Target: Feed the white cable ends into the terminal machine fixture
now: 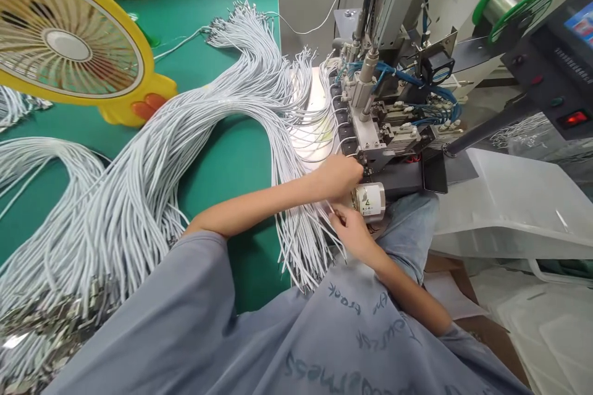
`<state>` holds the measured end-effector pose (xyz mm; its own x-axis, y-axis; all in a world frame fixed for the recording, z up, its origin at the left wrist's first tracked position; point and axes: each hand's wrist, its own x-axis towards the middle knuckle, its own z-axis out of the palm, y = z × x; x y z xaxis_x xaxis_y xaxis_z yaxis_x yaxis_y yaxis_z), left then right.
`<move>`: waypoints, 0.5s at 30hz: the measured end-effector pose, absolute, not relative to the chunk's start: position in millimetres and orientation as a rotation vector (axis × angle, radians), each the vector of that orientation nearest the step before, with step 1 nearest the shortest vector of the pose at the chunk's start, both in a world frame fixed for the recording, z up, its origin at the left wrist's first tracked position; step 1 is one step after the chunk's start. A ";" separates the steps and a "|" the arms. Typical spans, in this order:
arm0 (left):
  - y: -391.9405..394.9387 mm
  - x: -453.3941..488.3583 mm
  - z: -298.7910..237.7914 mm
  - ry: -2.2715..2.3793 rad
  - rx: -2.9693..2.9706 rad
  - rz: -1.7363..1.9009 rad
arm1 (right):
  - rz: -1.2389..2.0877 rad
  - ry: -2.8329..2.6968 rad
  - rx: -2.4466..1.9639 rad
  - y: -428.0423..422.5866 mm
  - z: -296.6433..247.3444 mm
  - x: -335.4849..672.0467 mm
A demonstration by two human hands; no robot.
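My left hand is closed at the near end of the machine's row of black holders. Its fingertips are turned away, so whatever they grip is hidden. Just below it, my right hand pinches a thin white cable between thumb and fingers. A bundle of white cables hangs beside both wrists, loose ends toward my lap. More white cables curve from the holders over a pale board. A round container with a white label stands right beside my right hand.
A large cable heap covers much of the green table. At the upper left is a yellow fan. The machine rises ahead, with a wire spool and control panel to its right.
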<state>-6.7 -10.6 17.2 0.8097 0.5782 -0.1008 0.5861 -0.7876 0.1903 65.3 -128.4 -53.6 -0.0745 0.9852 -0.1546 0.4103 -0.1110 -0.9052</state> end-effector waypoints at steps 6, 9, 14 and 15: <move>-38.9 -3.0 21.1 0.278 2.433 0.220 | 1.177 -1.563 -1.434 -131.9 -39.8 102.6; -36.7 -2.4 16.4 0.364 2.329 0.300 | 1.148 -1.456 -1.505 -127.0 -28.2 131.1; -25.8 -0.3 8.9 0.507 1.995 0.418 | 0.912 -1.045 -1.461 -115.3 -5.9 153.0; -24.6 -0.2 8.8 0.513 1.930 0.446 | 0.897 -0.988 -1.418 -113.9 -3.2 152.3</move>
